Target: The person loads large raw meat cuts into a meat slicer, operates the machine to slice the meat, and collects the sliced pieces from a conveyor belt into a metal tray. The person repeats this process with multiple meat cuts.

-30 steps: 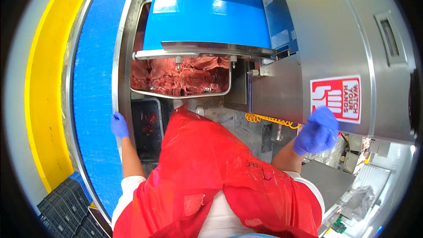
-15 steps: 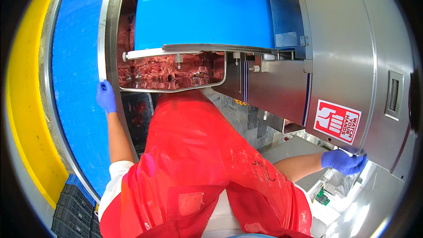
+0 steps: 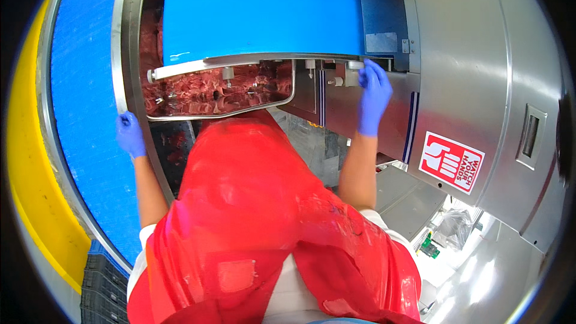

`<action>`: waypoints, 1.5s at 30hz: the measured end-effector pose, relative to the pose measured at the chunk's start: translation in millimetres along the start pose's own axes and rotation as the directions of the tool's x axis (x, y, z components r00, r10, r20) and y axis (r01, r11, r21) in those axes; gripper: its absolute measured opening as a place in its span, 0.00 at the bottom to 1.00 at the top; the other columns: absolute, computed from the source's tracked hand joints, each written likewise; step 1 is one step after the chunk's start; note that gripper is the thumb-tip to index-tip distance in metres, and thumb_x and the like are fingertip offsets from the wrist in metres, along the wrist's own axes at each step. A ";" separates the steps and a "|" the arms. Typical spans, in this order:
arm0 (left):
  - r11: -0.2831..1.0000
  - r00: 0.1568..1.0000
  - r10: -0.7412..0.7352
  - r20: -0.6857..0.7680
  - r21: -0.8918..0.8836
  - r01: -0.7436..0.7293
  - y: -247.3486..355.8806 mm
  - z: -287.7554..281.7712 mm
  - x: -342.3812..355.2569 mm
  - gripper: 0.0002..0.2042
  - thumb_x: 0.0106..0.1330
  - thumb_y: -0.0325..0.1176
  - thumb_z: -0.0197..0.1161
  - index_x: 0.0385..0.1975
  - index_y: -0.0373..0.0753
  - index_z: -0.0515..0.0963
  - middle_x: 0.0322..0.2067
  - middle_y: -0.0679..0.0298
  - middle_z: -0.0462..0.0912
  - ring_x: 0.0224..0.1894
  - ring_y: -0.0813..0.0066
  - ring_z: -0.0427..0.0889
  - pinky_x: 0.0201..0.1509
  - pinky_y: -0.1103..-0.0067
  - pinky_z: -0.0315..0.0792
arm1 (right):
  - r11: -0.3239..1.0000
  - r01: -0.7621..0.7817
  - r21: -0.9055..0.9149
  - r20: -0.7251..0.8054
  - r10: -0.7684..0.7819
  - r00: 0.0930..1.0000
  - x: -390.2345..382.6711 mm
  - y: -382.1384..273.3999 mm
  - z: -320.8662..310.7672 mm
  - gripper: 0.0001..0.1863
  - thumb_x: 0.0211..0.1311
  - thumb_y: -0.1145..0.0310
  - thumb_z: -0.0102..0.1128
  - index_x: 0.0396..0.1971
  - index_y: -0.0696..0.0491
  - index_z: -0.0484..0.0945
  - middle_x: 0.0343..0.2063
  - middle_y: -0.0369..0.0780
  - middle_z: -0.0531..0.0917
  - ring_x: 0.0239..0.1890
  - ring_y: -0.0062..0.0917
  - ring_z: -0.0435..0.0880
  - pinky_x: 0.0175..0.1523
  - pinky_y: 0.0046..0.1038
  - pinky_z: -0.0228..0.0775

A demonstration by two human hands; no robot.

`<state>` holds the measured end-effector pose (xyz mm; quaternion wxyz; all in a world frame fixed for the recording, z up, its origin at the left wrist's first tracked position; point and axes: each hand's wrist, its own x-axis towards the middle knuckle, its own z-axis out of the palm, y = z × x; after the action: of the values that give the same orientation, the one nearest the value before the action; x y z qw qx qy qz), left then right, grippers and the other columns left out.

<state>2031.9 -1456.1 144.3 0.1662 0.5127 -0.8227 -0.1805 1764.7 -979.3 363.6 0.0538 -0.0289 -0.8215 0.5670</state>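
My left hand (image 3: 131, 135), in a blue glove, has its fingers curled on the metal rail (image 3: 123, 54) of the long blue conveyor at the left. My right hand (image 3: 373, 97), also gloved, is raised to the metal bar (image 3: 252, 57) at the near edge of a short blue belt (image 3: 264, 6), beside its right end. Its fingertips are bent together; what they hold there is too small to make out. Under that bar and belt is a steel bin (image 3: 291, 93) of red meat (image 3: 258, 81), partly hidden by the belt, close against my red apron.
A yellow chute (image 3: 33, 192) runs along the far left, with stacked dark crates (image 3: 99, 288) below it. A dark perforated crate (image 3: 171, 144) lies beneath the steel bin. At right stands a steel machine housing (image 3: 462, 72) with a red-and-white hand sticker (image 3: 450, 162) and a recessed latch (image 3: 529, 135).
My right hand has moved from the lower right up to the short belt's near bar. My left hand stays on the rail. The view has shifted, the bin now nearer my apron.
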 end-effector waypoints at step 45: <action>0.996 0.998 -0.061 0.024 0.070 0.059 5.1 -0.3 -0.7 0.16 0.63 0.49 0.54 0.26 0.43 0.77 0.26 0.56 0.81 0.27 0.51 0.80 0.28 0.63 0.70 | 0.959 0.021 -0.282 -0.133 -0.061 0.989 56.2 -61.6 -11.0 0.26 0.63 0.70 0.53 0.61 0.58 0.65 0.41 0.45 0.79 0.28 0.20 0.79 0.27 0.19 0.66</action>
<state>2028.2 -1453.4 146.9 0.1318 0.5404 -0.8148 -0.1635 1711.1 -984.9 428.2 0.1186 -0.0591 -0.8879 0.4405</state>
